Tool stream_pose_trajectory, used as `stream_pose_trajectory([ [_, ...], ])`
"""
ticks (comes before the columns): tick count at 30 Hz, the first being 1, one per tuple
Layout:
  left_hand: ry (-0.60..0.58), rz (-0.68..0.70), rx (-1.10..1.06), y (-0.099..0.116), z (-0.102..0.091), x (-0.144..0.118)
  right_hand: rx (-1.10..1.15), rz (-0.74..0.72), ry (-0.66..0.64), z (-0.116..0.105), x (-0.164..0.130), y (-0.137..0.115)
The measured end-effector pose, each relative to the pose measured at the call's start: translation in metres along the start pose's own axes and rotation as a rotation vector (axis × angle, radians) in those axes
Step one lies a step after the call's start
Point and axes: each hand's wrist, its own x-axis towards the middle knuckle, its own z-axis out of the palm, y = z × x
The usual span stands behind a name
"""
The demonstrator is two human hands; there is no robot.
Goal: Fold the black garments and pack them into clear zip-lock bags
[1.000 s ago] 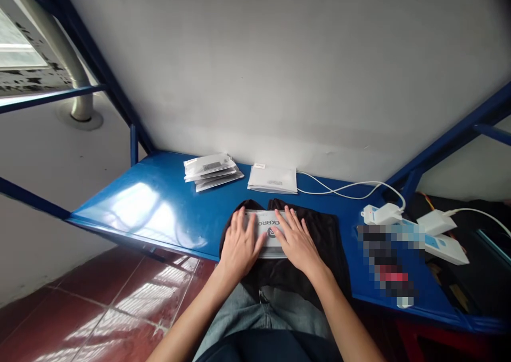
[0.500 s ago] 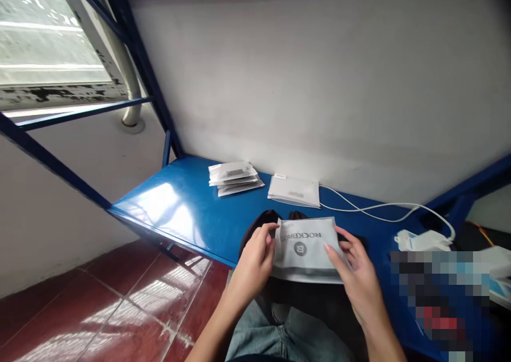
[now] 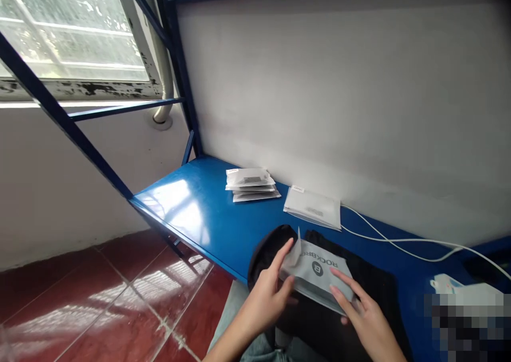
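Now I see both hands gripping the grey pouch (image 3: 317,272): left hand (image 3: 268,297) pinches its left edge, right hand (image 3: 364,314) its near-right edge, above black cloth (image 3: 371,282) on the blue tabletop (image 3: 207,213).

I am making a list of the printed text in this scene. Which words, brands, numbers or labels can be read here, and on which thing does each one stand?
"ROCKBRO", seen upside down and cut off by the right hand, beside a round logo: on the grey pouch held by both hands.
Labels on the stack of pouches: too small to read.
Label on the white packet: blurred, unreadable.
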Motion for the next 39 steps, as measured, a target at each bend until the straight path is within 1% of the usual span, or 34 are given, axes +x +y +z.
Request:
stream_pose_trajectory([
  [2, 0.072, 0.029, 0.043, -0.003, -0.012, 0.008, -0.085, -0.055, -0.049, 0.004, 0.017, -0.009],
  [4, 0.192, 0.118, 0.103, 0.005, -0.033, 0.021, -0.162, -0.190, -0.087, 0.012, 0.040, -0.035],
  [5, 0.258, 0.171, 0.126, 0.013, -0.047, 0.029, -0.195, -0.272, -0.111, 0.018, 0.054, -0.054],
  [7, 0.368, 0.271, 0.175, 0.035, -0.082, 0.050, -0.245, -0.436, -0.154, 0.036, 0.086, -0.100],
  [9, 0.490, 0.334, 0.268, 0.057, -0.123, 0.075, -0.270, -0.611, -0.201, 0.063, 0.121, -0.147],
  [10, 0.562, 0.361, 0.326, 0.065, -0.143, 0.089, -0.297, -0.668, -0.228, 0.078, 0.139, -0.167],
  [11, 0.620, 0.357, 0.409, 0.070, -0.161, 0.103, -0.345, -0.710, -0.255, 0.095, 0.157, -0.183],
  [12, 0.672, 0.316, 0.521, 0.072, -0.177, 0.117, -0.421, -0.730, -0.275, 0.111, 0.174, -0.195],
  [13, 0.700, 0.239, 0.644, 0.071, -0.191, 0.129, -0.529, -0.725, -0.294, 0.128, 0.190, -0.201],
  [15, 0.713, 0.095, 0.809, 0.062, -0.207, 0.151, -0.801, -0.650, -0.329, 0.157, 0.216, -0.204],
  [16, 0.715, 0.047, 0.860, 0.056, -0.211, 0.159, -0.871, -0.622, -0.332, 0.169, 0.226, -0.202],
  [17, 0.726, 0.030, 0.906, 0.051, -0.212, 0.166, -0.925, -0.603, -0.323, 0.180, 0.234, -0.199],
  [18, 0.745, 0.044, 0.960, 0.046, -0.212, 0.173, -0.951, -0.604, -0.304, 0.188, 0.241, -0.197],
  [20, 0.748, 0.106, 1.106, 0.040, -0.210, 0.185, -0.964, -0.644, -0.261, 0.203, 0.250, -0.198],
  [22, 0.656, 0.157, 1.212, 0.036, -0.209, 0.198, -0.972, -0.687, -0.257, 0.217, 0.257, -0.202],
  [24, 0.535, 0.137, 1.229, 0.029, -0.209, 0.211, -0.978, -0.704, -0.293, 0.230, 0.263, -0.202],
  [25, 0.496, 0.111, 1.227, 0.024, -0.210, 0.216, -0.981, -0.707, -0.312, 0.235, 0.265, -0.199],
  [26, 0.478, 0.086, 1.223, 0.018, -0.210, 0.220, -0.982, -0.712, -0.326, 0.241, 0.267, -0.194],
  [29, 0.482, 0.031, 1.211, 0.001, -0.210, 0.225, -0.969, -0.740, -0.327, 0.251, 0.268, -0.176],
  [31, 0.486, 0.013, 1.215, 0.000, -0.210, 0.224, -0.954, -0.747, -0.329, 0.251, 0.267, -0.172],
  [33, 0.490, 0.011, 1.235, 0.010, -0.209, 0.219, -0.934, -0.747, -0.346, 0.244, 0.262, -0.179],
  [35, 0.508, 0.057, 1.286, 0.029, -0.200, 0.210, -0.907, -0.754, -0.345, 0.222, 0.249, -0.191],
  [36, 0.524, 0.113, 1.318, 0.039, -0.191, 0.202, -0.885, -0.769, -0.326, 0.205, 0.237, -0.195],
  [37, 0.531, 0.190, 1.340, 0.047, -0.178, 0.192, -0.853, -0.789, -0.295, 0.183, 0.222, -0.196],
  [38, 0.516, 0.282, 1.351, 0.053, -0.160, 0.179, -0.826, -0.803, -0.256, 0.158, 0.201, -0.190],
  [39, 0.470, 0.372, 1.338, 0.055, -0.139, 0.163, -0.770, -0.837, -0.207, 0.132, 0.177, -0.179],
])
